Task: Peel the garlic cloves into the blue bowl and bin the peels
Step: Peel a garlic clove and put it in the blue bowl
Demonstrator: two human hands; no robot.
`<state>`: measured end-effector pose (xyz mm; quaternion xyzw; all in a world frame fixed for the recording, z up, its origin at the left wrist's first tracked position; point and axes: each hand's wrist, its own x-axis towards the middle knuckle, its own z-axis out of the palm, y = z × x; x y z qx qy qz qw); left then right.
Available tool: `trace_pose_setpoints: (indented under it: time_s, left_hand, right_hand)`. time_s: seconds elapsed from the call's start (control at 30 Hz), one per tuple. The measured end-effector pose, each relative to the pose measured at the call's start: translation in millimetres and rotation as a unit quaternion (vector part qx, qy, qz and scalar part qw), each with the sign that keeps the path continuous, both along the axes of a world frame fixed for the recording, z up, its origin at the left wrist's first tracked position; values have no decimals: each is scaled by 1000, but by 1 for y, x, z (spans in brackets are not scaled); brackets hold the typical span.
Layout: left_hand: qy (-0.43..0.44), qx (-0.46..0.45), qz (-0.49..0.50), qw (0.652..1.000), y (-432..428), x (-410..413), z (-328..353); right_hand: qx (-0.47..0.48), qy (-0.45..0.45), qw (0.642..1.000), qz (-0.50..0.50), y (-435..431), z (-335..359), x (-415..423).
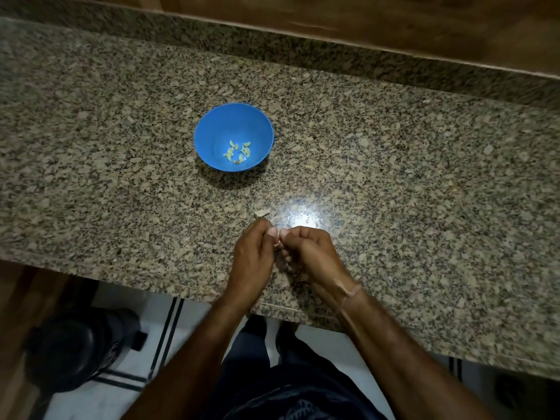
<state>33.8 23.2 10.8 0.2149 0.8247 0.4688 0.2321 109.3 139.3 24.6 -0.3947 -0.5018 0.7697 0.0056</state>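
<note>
Granite counter (pixel 394 177), polished, speckled tan, grey and black, with a raised lip of the same stone along the far edge. Brown wood panel (pixel 394 22) behind the lip. White glare patch (pixel 298 218) on the polish just beyond the hands.

Blue bowl (pixel 233 122): round, smooth, matte plastic by the look, steep sloping wall. It sits upright near mid-counter, well apart from the hands. On its bottom lies a loose cluster of peeled cloves (pixel 238 151), small, pale yellow and crescent-shaped, several touching.

Both hands are over the near edge of the counter, knuckles up, fingers curled in, thumb tips meeting. Left hand (pixel 253 259) and right hand (pixel 312 253) pinch one garlic clove (pixel 277 241) between them. Only a pale sliver of it shows between the thumbs; cannot tell how much skin is on it. Thin pale band (pixel 351 294) round the right wrist.

One scrap of peel (pixel 262 213), papery, beige and curled, lies on the counter just beyond the left hand's fingertips, apart from the bowl.

Below the counter edge: white tiled floor (pixel 121 398) with dark stripes, and a dark rounded container (pixel 81 350) standing at lower left, blurred, kind unclear. Dark trousers (pixel 272 383) show between the forearms.
</note>
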Motion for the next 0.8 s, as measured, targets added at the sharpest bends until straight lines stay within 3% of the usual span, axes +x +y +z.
trace_pose_setpoints:
  time_s: [0.07,0.17,0.43,0.6,0.8]
  left_hand:
    - [93,14,-22,995,-2,0,-2]
    - [133,10,-31,991,-4,0,-8]
    - [19,26,50,998,-6,7,1]
    - [8,31,82,996,-4,7,6]
    - [-11,31,70,997,-1,4,7]
  right_hand:
    - [-93,-28,995,-24,0,4,-4]
    - [-103,-41,993,-51,-4,2,-3]
    - [10,-8,998,-59,-9,-2,1]
    - [64,-12,997,-51,-7,0,2]
    - [15,-13,998,-57,-5,3,1]
